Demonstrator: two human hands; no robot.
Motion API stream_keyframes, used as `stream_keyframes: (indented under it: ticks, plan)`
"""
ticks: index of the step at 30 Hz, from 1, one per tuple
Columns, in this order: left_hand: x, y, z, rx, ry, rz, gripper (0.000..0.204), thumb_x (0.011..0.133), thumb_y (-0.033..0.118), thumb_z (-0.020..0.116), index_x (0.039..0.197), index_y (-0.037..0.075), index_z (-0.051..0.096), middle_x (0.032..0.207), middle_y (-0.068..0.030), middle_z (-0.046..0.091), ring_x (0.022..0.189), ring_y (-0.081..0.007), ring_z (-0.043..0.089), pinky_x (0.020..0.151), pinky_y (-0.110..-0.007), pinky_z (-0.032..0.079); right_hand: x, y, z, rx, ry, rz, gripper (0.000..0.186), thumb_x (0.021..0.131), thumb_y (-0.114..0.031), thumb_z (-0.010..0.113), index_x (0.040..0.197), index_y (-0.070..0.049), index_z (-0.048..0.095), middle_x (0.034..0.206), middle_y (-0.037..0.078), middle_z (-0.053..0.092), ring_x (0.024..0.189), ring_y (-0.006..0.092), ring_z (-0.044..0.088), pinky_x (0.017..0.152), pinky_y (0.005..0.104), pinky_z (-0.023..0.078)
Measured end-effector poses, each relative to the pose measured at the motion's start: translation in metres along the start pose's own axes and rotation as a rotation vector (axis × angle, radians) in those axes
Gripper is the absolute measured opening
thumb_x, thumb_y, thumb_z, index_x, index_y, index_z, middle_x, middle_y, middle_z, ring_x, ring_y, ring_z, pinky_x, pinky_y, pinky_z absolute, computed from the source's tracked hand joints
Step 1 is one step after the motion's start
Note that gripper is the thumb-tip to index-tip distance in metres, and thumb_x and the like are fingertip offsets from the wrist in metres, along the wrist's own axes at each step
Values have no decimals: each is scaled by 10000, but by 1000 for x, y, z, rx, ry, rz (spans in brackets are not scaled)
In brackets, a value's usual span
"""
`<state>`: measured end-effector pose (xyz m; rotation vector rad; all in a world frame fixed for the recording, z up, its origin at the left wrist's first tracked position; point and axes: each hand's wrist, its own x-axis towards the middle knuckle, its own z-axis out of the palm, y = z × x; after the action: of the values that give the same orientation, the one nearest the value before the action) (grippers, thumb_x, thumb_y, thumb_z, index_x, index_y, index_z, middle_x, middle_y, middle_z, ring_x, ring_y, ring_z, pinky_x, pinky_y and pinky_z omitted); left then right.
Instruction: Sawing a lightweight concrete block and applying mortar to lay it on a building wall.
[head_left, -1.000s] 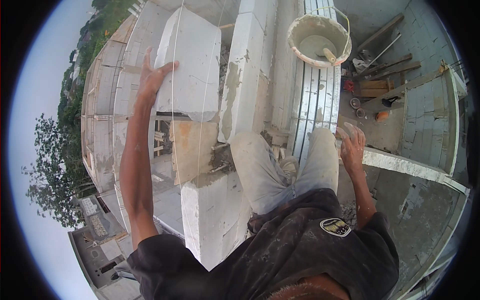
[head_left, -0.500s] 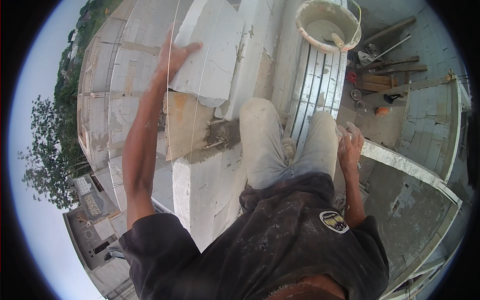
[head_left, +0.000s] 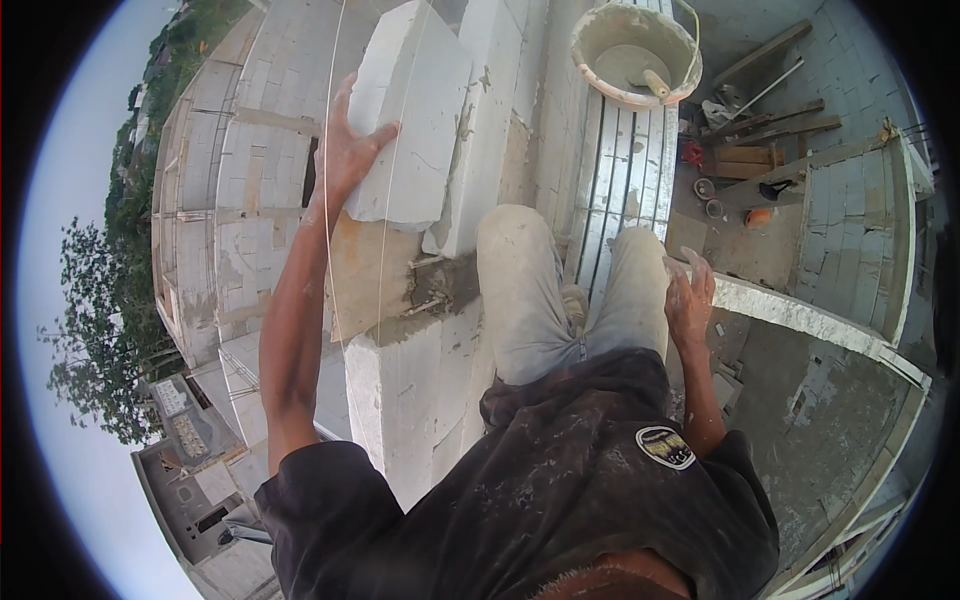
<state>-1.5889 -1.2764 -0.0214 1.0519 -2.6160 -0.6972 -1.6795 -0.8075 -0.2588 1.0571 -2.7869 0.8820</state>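
A white aerated concrete block [head_left: 415, 130] lies at the upper middle, on top of the wall, its near end chipped. My left hand [head_left: 352, 150] grips its left edge, thumb over the upper face and fingers along the outer side. Two thin string lines [head_left: 329, 240] run lengthwise past the hand and block. Under the block's near end is a tan board [head_left: 365, 270], beside rough grey mortar [head_left: 445, 285]. Beside my right knee, my right hand [head_left: 690, 295] has loosely bent fingers, apart, with nothing in them.
A mortar bucket [head_left: 590, 75] with a trowel handle [head_left: 656, 84] stands ahead on ribbed metal decking [head_left: 625, 170]. More white blocks [head_left: 395, 380] form the wall at my left. At right the level drops to a lower floor with timber [head_left: 745, 160], past a concrete beam [head_left: 790, 310].
The view has shifted slightly, so the bucket sits further left in the picture. My left hand stays on the block; my right hand remains by my knee.
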Motion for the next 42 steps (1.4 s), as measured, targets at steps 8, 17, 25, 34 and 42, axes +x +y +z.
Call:
stream_keyframes:
  ticks: [8,17,25,34,42]
  plan:
    - [-17,-19,14,-61,28,54,868,769,197,798,1504,74,353,1280,-255,610,1160,-365,621,1011,-438,478,1,-4,3,3,12,6,523,764,86,628,1219,-171,644,1347,96,521,1269,354,470,1084,493,389]
    - [-40,-2,12,25,14,105,819,794,179,789,1494,93,374,1222,-275,634,1128,-377,636,989,-451,488,-2,-6,-1,0,25,15,513,766,86,628,1211,-167,648,1353,93,514,1284,347,464,1097,489,378]
    - [-44,-14,10,106,-22,37,846,786,308,808,1506,159,389,1334,-225,585,1178,-342,608,1002,-453,484,-3,-11,-10,6,8,12,494,778,84,630,1208,-159,649,1344,95,514,1286,343,462,1101,497,374]
    - [-45,-23,14,276,16,40,863,796,381,777,1525,227,340,1208,-295,613,1120,-427,616,992,-533,450,-7,-12,-11,-14,47,20,446,805,71,631,1194,-147,654,1341,108,515,1266,359,473,1073,493,397]
    - [-37,-16,-3,420,-143,14,913,778,434,779,1527,169,331,1386,-237,548,1282,-412,517,1072,-498,409,-7,-13,-15,-4,58,11,462,801,78,621,1201,-150,659,1322,117,523,1257,350,483,1067,487,401]
